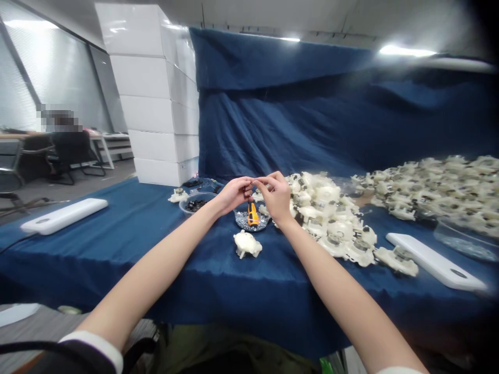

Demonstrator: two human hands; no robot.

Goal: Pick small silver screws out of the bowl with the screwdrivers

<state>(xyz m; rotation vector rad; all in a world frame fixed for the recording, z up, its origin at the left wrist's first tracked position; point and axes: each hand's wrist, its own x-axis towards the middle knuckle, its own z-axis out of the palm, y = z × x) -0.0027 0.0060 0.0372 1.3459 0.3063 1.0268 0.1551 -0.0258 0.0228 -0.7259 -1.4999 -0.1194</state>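
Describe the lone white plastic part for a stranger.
On the blue cloth covering the table, find the round dish of silver bits beneath the left hand and right hand. Just in front of it lies a white plastic part, alone, apart from the white heap to the right.

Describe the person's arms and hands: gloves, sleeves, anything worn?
The left hand and right hand are bare, with no gloves, and the forearms are uncovered. The left sleeve is dark with a white cuff; the right sleeve shows only a white edge at the frame's bottom.
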